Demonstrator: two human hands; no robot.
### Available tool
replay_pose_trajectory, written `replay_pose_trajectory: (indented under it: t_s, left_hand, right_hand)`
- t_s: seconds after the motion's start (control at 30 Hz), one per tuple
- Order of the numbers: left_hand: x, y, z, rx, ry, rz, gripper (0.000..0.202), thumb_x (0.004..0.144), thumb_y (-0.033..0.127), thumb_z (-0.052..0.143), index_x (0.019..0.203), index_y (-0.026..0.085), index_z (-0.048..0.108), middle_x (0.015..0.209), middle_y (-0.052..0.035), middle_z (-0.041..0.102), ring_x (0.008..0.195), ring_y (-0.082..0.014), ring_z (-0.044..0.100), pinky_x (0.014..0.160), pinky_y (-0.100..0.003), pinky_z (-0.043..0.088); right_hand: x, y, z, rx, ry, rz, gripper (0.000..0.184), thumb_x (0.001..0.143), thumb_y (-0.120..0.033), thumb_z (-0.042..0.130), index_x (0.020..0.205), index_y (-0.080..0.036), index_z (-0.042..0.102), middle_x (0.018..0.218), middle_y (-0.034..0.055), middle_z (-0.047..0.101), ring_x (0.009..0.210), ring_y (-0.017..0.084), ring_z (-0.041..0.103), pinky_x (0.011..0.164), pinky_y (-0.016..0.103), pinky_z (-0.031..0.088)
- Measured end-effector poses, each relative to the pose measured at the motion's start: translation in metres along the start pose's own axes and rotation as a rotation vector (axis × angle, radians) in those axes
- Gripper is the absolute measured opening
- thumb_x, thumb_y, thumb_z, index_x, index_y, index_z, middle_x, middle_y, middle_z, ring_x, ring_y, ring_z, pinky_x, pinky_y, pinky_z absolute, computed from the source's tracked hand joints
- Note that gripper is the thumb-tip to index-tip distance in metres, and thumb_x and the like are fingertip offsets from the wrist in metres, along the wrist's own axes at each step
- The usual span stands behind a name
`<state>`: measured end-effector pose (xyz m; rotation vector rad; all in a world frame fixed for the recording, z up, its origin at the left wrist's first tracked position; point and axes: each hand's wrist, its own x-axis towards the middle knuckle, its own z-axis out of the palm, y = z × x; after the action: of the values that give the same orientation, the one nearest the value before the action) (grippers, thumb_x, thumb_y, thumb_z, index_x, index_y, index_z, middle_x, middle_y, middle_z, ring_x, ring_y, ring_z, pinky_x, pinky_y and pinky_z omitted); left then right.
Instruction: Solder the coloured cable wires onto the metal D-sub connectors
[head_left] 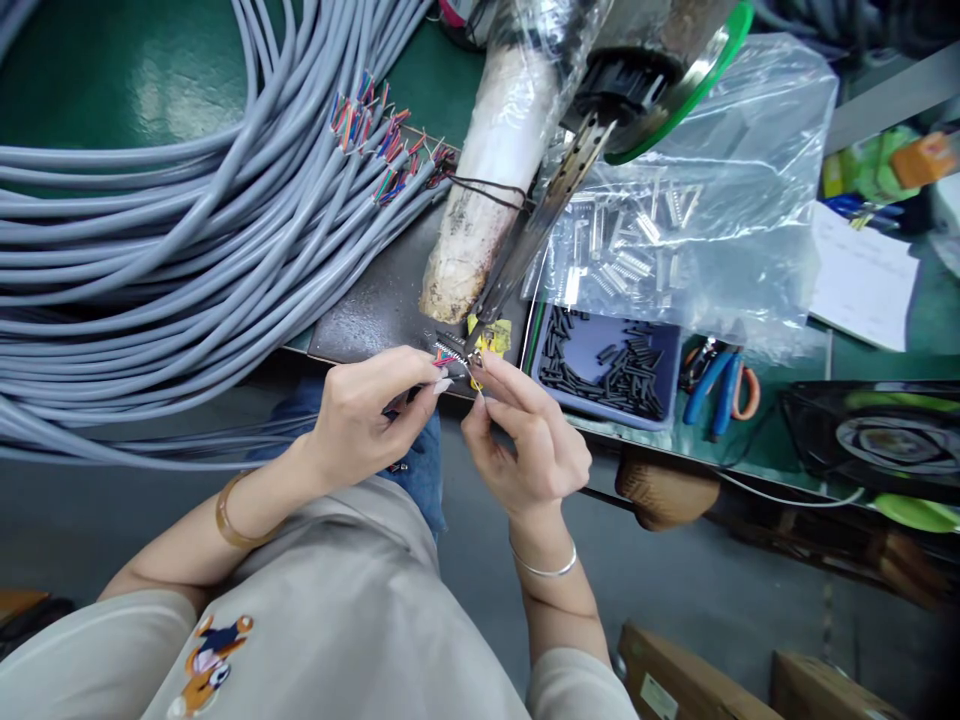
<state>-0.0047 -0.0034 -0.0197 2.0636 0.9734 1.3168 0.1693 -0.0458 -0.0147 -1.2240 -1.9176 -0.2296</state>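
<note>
My left hand (379, 405) is closed in a pinch on a few thin coloured wires (445, 357) at the table's edge. A small pale pin connector (450, 349) lies against those wires, just beyond my fingertips. My right hand (529, 425) pinches a thin yellow wire (475, 382) between thumb and fingers, close to the connector. Right above both hands, the dark tip of a soldering iron (517, 245) points down toward the connector. Beside the tip is a crumpled yellow piece (491, 340). My fingers partly hide the wire ends.
Grey cables (187, 220) with stripped coloured ends fill the left. A plastic-wrapped roll (487, 170) and a green-rimmed spool (675, 90) stand behind. To the right are a bag of connectors (720, 240), a blue tray (660, 412) of black sleeves, pliers (720, 390) and a black fan-like device (885, 440).
</note>
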Motion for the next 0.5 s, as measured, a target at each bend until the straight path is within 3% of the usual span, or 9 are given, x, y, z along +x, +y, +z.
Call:
replay_pose_trajectory:
  t_s: [0.23,0.33,0.5]
  left_hand:
    - [-0.0004,0.0022,0.0001,-0.027,-0.063,0.019,0.009,0.095,0.013,0.059,0.091,0.019,0.064,0.084,-0.0035,0.076,0.075,-0.0131,0.071,0.071,-0.023,0.056]
    - [-0.0028,0.0032,0.0012,-0.057,-0.084,0.032,0.010,0.096,0.013,0.058,0.093,0.019,0.066,0.087,-0.0045,0.078,0.079,-0.0136,0.073,0.073,-0.023,0.057]
    - [-0.0053,0.0045,0.0000,-0.238,0.022,-0.242,0.006,0.095,0.022,0.067,0.098,0.017,0.070,0.089,-0.0050,0.077,0.069,-0.0111,0.068,0.060,-0.020,0.052]
  right_hand:
    - [0.0008,0.0005,-0.0099,-0.046,0.012,-0.025,0.014,0.091,-0.012,0.068,0.094,-0.024,0.061,0.115,0.0074,0.080,0.085,0.016,0.080,0.069,0.023,0.066]
    - [0.0019,-0.0004,-0.0110,-0.067,-0.022,-0.038,0.015,0.090,-0.011,0.069,0.093,-0.024,0.061,0.111,0.0071,0.081,0.085,0.016,0.081,0.073,0.024,0.067]
    - [-0.0003,-0.0062,-0.0042,0.005,-0.082,0.024,0.019,0.090,-0.006,0.068,0.092,-0.023,0.059,0.100,0.0052,0.083,0.086,0.015,0.080,0.075,0.022,0.066]
